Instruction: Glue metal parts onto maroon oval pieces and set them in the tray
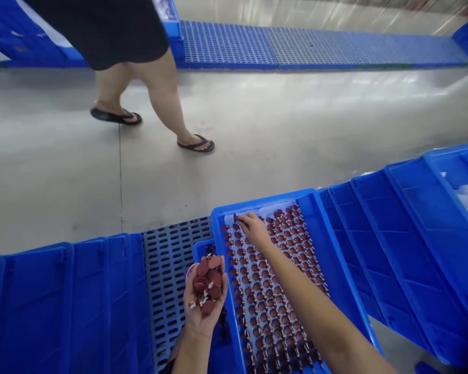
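Observation:
My left hand (198,314) is cupped, palm up, around a heap of reddish-brown round discs (208,280) with small white bits among them. It is held beside the left wall of a blue plastic crate (327,234). Over the crate's far left corner, my right hand (254,228) pinches one dark reddish-brown disc (235,217) between thumb and fingertips. Rows of similar discs (273,312), with small pale parts between them, cover a whitish sheet inside the crate. My right forearm hides part of these rows.
Nested blue crates stand left (89,296) and right (374,249). A smaller blue bin (203,249) sits partly beneath my left hand, beside a slotted plastic pallet (167,280). Across the floor (276,130), a person in flip-flops (164,98) walks past a blue platform (234,47).

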Available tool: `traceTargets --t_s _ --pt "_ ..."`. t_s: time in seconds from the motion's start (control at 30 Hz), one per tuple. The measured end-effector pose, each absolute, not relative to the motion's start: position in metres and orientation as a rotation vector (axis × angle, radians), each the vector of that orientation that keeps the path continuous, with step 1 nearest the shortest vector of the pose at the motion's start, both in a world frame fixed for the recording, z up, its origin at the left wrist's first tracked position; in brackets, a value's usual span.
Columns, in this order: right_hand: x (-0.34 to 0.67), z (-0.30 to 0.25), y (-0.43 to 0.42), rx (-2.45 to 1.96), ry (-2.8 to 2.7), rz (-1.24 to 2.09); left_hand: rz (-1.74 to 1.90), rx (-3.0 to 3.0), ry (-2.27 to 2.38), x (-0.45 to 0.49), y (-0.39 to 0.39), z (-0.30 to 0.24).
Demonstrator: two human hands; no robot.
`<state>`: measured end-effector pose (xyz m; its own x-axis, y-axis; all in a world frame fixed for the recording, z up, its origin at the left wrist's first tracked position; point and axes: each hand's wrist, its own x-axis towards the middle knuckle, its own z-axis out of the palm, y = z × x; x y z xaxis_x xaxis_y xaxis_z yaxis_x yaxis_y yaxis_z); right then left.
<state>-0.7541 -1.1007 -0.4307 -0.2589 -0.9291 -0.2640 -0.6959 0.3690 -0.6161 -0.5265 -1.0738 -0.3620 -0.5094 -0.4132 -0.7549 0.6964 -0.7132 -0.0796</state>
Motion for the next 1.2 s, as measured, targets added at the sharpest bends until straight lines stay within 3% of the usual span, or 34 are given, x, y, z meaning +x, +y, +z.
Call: traceTargets --t_s 0.2,0.4,0.7,1.2 --pt "-0.745 -0.443 -1.129 -1.738 1.889 -0.006 -2.204 1.0 0.52 -0.515 -1.088 -0.384" --pt "-0.738 -0.446 -1.141 -1.923 1.764 0.24 -2.215 1.007 0.531 -0.509 -1.086 -0.394" --pt "-0.735 -0.444 -1.147 -2.034 1.69 0.328 -2.2 1.041 0.522 -0.509 -1.086 -0.391" --pt "-0.752 -0.442 -1.129 -1.846 1.877 0.256 -2.113 1.214 0.582 -0.509 -1.085 -0.385"
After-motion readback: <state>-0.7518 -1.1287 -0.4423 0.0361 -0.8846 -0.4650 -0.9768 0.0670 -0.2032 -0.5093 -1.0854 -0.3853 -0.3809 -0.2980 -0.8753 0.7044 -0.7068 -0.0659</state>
